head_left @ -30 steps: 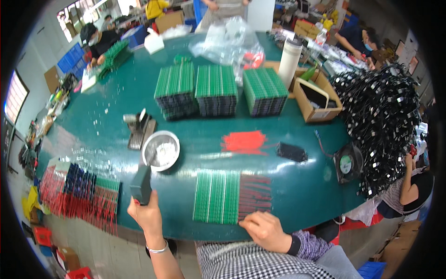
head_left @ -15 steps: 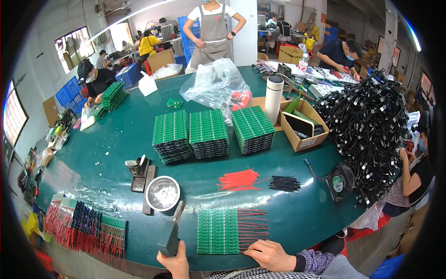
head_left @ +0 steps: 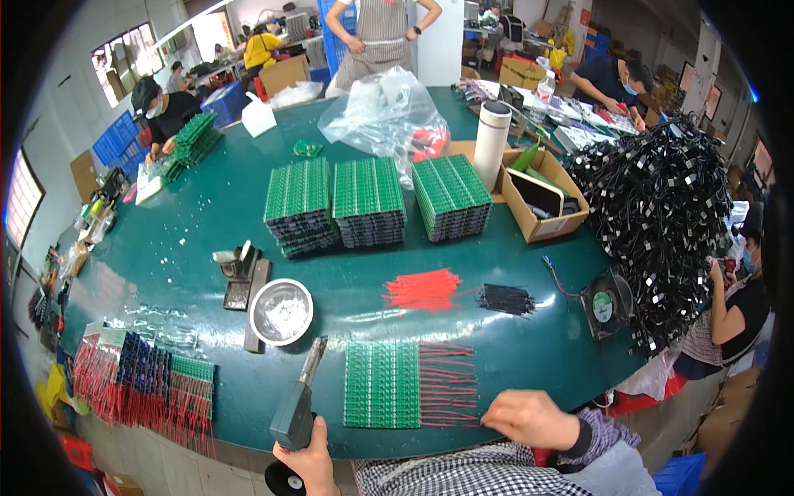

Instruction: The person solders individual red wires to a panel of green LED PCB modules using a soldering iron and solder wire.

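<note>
My left hand is wrapped round the handle of a dark grey soldering gun, its metal barrel tilted up toward a steel bowl. To its right a green circuit board panel lies flat on the table. Red wires, with some black among them, stick out in a row from the panel's right edge. My right hand is closed in a pinch just beyond the free ends of the lowest wires. Whatever its fingertips may hold is hidden.
Red wires and black wires lie in piles beyond the panel. Stacked green boards stand farther back. Wired boards lie at left. A fan and a heap of black cables fill the right. Co-workers sit around.
My right hand has moved right and slightly up, from the panel's lower edge to past the wire ends. The soldering gun stays in my left hand. The whole view has shifted a little.
</note>
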Tool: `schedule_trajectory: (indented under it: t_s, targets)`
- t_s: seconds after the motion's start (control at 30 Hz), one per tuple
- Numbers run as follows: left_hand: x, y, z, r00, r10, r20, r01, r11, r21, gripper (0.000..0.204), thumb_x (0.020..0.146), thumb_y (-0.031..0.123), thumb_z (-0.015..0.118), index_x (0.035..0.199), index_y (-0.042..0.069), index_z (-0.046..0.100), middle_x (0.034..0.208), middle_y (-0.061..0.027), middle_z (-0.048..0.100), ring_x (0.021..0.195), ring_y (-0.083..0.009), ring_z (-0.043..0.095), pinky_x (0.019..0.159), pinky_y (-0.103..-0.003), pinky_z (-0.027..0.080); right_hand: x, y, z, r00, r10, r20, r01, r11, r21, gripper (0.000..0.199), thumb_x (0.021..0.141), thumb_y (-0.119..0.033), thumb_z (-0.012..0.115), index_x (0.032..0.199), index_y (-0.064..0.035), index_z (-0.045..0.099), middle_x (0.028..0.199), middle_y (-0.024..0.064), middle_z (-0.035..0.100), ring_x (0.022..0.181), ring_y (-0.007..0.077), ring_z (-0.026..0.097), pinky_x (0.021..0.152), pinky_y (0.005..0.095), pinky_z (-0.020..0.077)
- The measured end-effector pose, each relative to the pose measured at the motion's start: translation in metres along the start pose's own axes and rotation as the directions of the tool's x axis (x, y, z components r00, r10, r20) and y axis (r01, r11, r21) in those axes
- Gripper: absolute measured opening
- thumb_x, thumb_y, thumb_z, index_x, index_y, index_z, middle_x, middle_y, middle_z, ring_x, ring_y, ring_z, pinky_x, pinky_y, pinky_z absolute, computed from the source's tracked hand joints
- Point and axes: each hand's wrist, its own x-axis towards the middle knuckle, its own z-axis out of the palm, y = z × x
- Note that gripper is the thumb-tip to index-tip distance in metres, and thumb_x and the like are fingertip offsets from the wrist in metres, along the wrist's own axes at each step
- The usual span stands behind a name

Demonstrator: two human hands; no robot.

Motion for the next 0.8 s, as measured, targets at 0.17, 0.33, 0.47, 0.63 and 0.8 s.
schedule_trajectory:
  t_s: [0.17, 0.33, 0.47, 0.63, 0.8]
  targets:
    - [-0.004, 0.01, 0.008, 1.0, 0.023, -0.009, -0.023, 0.996, -0.089, 0.04, 0.081, -0.003, 0.079, 0.11, -0.004, 0.051, 0.082, -0.0102, 0.062, 0.057, -0.0122, 0.055, 0.05, -0.027, 0.044, 0.057, 0.022, -0.022, 0.978, -0.087, -0.19, 0.063, 0.99, -0.13, 0.007, 0.082, -0.006, 0.072, 0.086, -0.0051, 0.066, 0.081, 0.0064, 0.061, 0.074, 0.0259, 0.064, 0.061, 0.0369, 0.0519]
    - [-0.011, 0.002, 0.011, 0.991, 0.044, -0.125, -0.061, 0.989, -0.137, 0.036, 0.078, -0.008, 0.075, 0.11, -0.005, 0.058, 0.096, -0.014, 0.067, 0.058, -0.0126, 0.055, 0.048, -0.025, 0.043, 0.135, 0.064, 0.015, 0.945, -0.2, -0.257, 0.146, 0.966, -0.214, 0.008, 0.082, -0.003, 0.068, 0.089, -0.0041, 0.064, 0.089, 0.0081, 0.059, 0.083, 0.0273, 0.061, 0.07, 0.0377, 0.052]
    - [-0.008, -0.011, -0.015, 0.992, 0.075, -0.1, -0.075, 0.997, 0.008, 0.036, 0.078, 0.006, 0.082, 0.105, -0.006, 0.062, 0.088, -0.0133, 0.068, 0.062, -0.0157, 0.059, 0.056, -0.03, 0.048, 0.163, 0.102, 0.04, 0.955, -0.171, -0.242, 0.107, 0.96, -0.259, 0.01, 0.08, -0.002, 0.068, 0.089, -0.0035, 0.064, 0.091, 0.0082, 0.058, 0.088, 0.0279, 0.059, 0.075, 0.0401, 0.0516]
    - [-0.01, 0.005, -0.015, 0.977, 0.061, -0.207, -0.019, 0.98, 0.196, 0.03, 0.076, 0.014, 0.089, 0.086, -0.004, 0.067, 0.067, -0.0061, 0.065, 0.055, -0.0152, 0.058, 0.056, -0.031, 0.049, 0.181, 0.111, 0.044, 0.953, -0.162, -0.256, 0.061, 0.93, -0.362, 0.011, 0.078, -0.002, 0.068, 0.089, -0.004, 0.064, 0.091, 0.0079, 0.057, 0.09, 0.0273, 0.059, 0.075, 0.0397, 0.0508]
    - [0.003, -0.017, -0.014, 0.988, 0.09, -0.126, -0.08, 0.993, 0.085, 0.026, 0.077, 0.011, 0.088, 0.081, -0.003, 0.067, 0.066, -0.0052, 0.065, 0.051, -0.0126, 0.055, 0.05, -0.028, 0.045, 0.191, 0.116, 0.038, 0.947, -0.205, -0.247, 0.113, 0.933, -0.343, 0.009, 0.079, -0.003, 0.069, 0.085, -0.0054, 0.063, 0.089, 0.0071, 0.057, 0.089, 0.0262, 0.059, 0.073, 0.039, 0.0499]
